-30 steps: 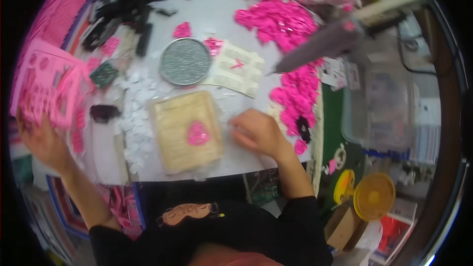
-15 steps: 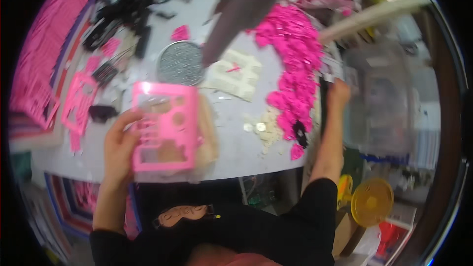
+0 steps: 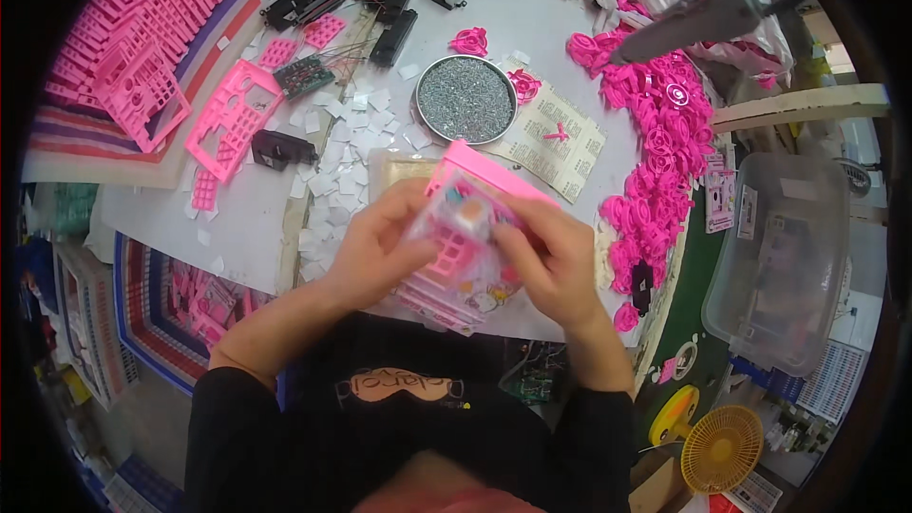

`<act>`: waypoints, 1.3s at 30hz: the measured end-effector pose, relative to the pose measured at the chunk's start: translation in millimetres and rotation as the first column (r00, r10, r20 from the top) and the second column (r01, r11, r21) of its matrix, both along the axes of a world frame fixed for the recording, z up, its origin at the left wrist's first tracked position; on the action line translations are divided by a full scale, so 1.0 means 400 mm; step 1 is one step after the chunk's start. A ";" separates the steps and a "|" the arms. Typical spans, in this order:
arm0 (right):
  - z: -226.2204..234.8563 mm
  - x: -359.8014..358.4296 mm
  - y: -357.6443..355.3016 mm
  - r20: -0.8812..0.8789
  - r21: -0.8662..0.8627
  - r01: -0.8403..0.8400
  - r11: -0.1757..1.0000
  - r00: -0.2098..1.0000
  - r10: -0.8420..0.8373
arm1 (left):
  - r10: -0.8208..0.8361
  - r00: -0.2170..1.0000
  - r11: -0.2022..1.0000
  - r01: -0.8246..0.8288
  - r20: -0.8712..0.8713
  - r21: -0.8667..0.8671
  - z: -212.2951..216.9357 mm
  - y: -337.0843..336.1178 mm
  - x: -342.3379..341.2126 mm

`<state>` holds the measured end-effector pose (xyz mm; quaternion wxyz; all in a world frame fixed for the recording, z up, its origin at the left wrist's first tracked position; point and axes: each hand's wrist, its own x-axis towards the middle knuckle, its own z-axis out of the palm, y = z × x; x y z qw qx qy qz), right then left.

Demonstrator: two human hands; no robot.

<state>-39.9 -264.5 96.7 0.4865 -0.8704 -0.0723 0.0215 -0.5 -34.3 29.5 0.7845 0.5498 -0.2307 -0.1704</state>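
Note:
In front of my chest, both hands hold a pink plastic panel (image 3: 494, 169) with cutouts, tilted above the table's near edge. A clear plastic sheet with coloured prints (image 3: 467, 214) lies over its face. My left hand (image 3: 389, 237) is closed at the left side, its thumb near the sheet. My right hand (image 3: 551, 252) pinches the sheet at its right side, thumb and fingers bent. The hands and the sheet hide much of the panel. Beyond them stands a round tin of small metal screws (image 3: 465, 100).
Pink round parts (image 3: 655, 142) are heaped along the right. A grey electric screwdriver (image 3: 684, 24) hangs above them. Small white squares (image 3: 347, 133), a loose pink panel (image 3: 233, 119) and a black part (image 3: 283, 147) lie left. Black assemblies (image 3: 380, 0) are piled at the back.
My right hand has come from the table's right side to the panel, bringing in the clear printed sheet. The panel has moved right and tilted.

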 end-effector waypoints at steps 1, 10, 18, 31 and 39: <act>-0.018 0.024 0.010 0.250 -0.107 0.091 0.990 0.966 -0.062 | 0.006 0.993 1.000 -0.006 -0.115 -0.004 0.012 0.016 -0.003; -0.175 -0.023 0.139 -0.251 0.837 0.164 0.522 0.963 0.099 | 0.419 0.907 0.877 -0.414 0.032 0.244 0.005 0.082 0.006; -0.175 -0.028 0.169 -0.034 0.673 0.030 0.739 0.999 -0.010 | 0.332 0.887 0.714 -0.458 0.320 0.530 -0.019 0.078 -0.032; -0.169 -0.019 0.149 -0.010 0.642 -0.097 0.761 0.991 0.135 | 0.246 0.944 0.718 -0.330 0.220 0.613 0.017 0.091 -0.019; -0.172 -0.024 0.148 -0.063 0.732 -0.088 0.676 0.979 0.196 | 0.212 0.889 0.598 -0.446 0.405 0.666 0.042 0.100 -0.045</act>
